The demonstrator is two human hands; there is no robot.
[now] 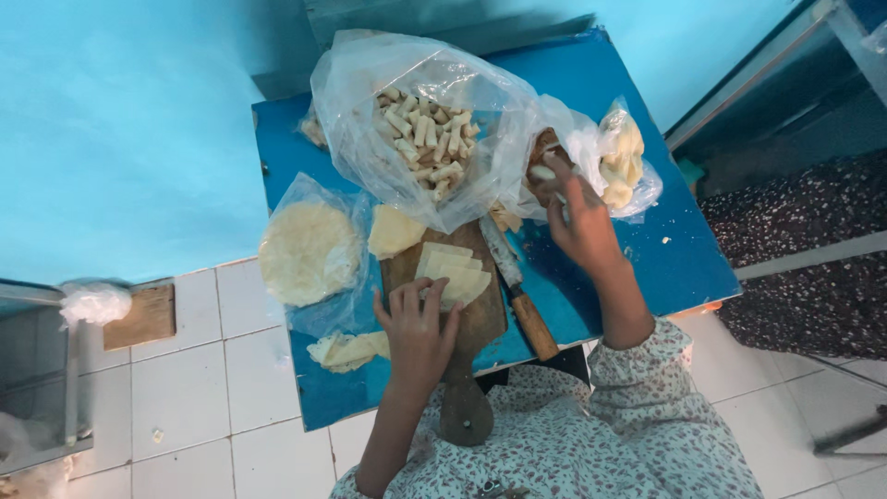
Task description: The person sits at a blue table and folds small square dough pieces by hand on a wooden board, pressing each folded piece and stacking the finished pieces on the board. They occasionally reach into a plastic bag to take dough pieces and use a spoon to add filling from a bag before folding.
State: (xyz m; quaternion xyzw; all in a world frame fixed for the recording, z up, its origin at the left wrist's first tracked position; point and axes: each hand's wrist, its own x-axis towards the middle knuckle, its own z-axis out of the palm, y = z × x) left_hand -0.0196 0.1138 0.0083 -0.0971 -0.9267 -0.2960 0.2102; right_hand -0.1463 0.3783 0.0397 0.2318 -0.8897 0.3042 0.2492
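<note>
My left hand [418,333] rests on a wooden cutting board [478,323], fingertips touching a stack of pale square pastry sheets [453,270]. My right hand [582,225] is raised over the table's right side and pinches a small pale rolled piece [542,172] beside a small brown bowl [543,148]. A large clear plastic bag [425,125] at the back holds several finished pale rolls [427,140]. A wooden-handled knife [517,294] lies along the board's right edge.
The small blue table [684,268] stands on white floor tiles. A bagged stack of round sheets [309,251] lies at the left, cut scraps [349,349] near the front left, and another bag of pale pieces [621,166] at the right.
</note>
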